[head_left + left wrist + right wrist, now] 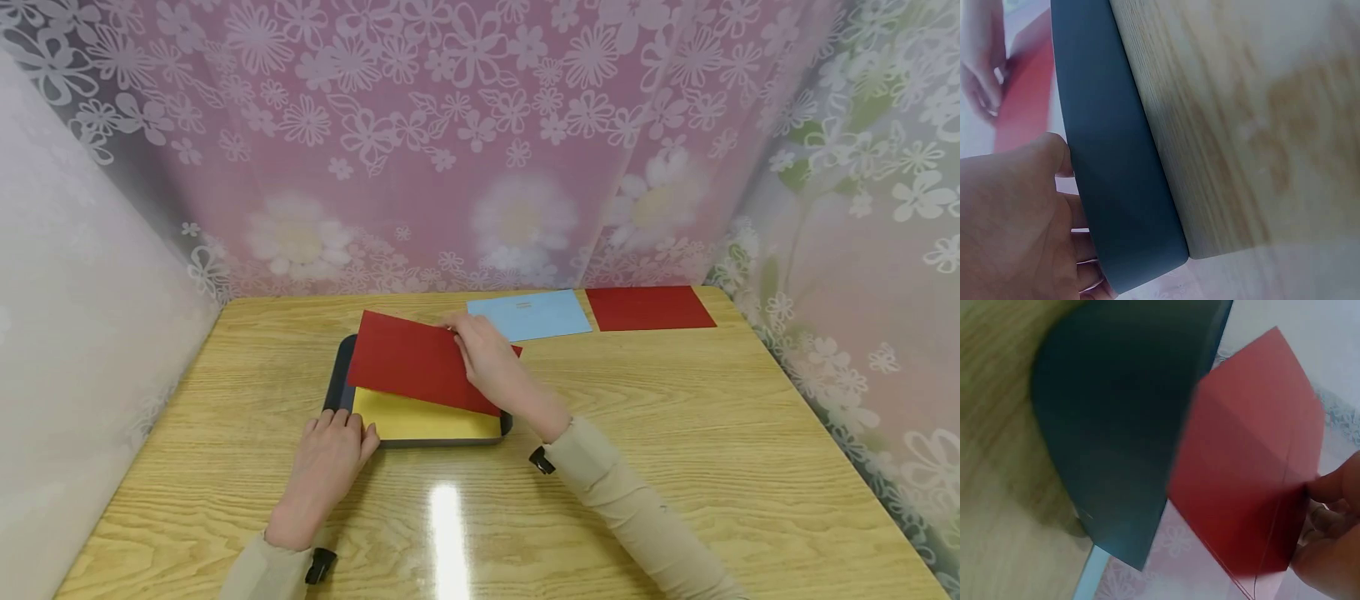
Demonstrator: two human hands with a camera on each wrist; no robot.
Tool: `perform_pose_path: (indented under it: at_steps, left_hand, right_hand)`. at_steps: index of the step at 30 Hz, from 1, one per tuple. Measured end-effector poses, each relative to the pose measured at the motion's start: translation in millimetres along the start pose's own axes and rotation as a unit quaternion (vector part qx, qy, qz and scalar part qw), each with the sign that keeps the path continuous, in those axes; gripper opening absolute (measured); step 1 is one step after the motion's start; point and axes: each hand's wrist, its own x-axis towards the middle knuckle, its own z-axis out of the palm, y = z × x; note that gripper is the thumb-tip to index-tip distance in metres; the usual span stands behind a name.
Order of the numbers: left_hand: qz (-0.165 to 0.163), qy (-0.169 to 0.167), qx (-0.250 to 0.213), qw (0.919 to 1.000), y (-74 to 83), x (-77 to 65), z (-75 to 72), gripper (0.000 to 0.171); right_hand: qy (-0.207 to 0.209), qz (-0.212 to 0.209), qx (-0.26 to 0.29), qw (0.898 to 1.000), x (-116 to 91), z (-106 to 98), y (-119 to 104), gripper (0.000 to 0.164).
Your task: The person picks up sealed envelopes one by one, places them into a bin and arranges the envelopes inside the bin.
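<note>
One dark tray [442, 444], one yellow sheet [426, 419] inside, left grip [332, 454] curled on its rim. Right grip [498, 362] has one red envelope [416, 360] pinched over it; one blue envelope [547, 317] and a second red one [651, 309] on the counter [675, 417].

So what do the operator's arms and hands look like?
Left hand and right hand are ungloved. Left sleeve and right sleeve are beige fabric; beside each cuff sits a small black clip-like piece. No cables visible.

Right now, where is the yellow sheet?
In the head view, left of centre, the yellow sheet lies inside the dark tray, partly hidden by the red sheet in the right hand.
</note>
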Motion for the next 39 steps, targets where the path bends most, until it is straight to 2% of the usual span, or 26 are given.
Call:
perform_pose_path:
  at_steps: [6, 9, 15, 20, 24, 28, 32, 35, 39]
  left_hand:
    - [-0.019, -0.034, 0.009, 0.9992, 0.6, -0.5, -0.2, 0.034]
    - [-0.026, -0.050, 0.013, 0.9983, 1.6, 0.2, -1.3, 0.034]
    - [-0.033, -0.061, 0.016, 0.9974, 1.5, -2.0, 1.3, 0.035]
    - [-0.043, -0.081, 0.017, 0.9956, 0.8, -3.5, 2.9, 0.037]
    - [-0.046, -0.085, 0.013, 0.9952, 0.2, -3.9, 3.5, 0.037]
    - [-0.046, -0.080, 0.011, 0.9957, -0.3, -4.1, 4.1, 0.036]
    - [-0.043, -0.079, 0.013, 0.9958, -1.0, -4.3, 4.3, 0.035]
    - [-0.040, -0.078, 0.013, 0.9961, -1.0, -3.9, 3.9, 0.035]
    - [-0.035, -0.070, 0.008, 0.9969, -0.5, -3.2, 3.3, 0.036]
  right_hand:
    - [-0.067, -0.007, -0.039, 0.997, -8, 14, 1, 0.028]
    - [-0.086, -0.002, -0.056, 0.995, -11, 19, 2, 0.029]
    - [-0.118, -0.003, -0.093, 0.989, -15, 24, 3, 0.031]
    - [-0.151, 0.019, -0.122, 0.981, -18, 21, 6, 0.037]
    - [-0.128, 0.029, -0.114, 0.985, -20, 13, 14, 0.030]
    - [-0.064, 0.027, -0.110, 0.991, -22, 1, 26, 0.021]
    - [-0.008, 0.032, -0.134, 0.990, -24, -12, 42, 0.020]
    - [0.010, 0.049, -0.147, 0.988, -27, -22, 55, 0.021]
    - [0.003, 0.082, -0.148, 0.986, -35, -33, 75, 0.022]
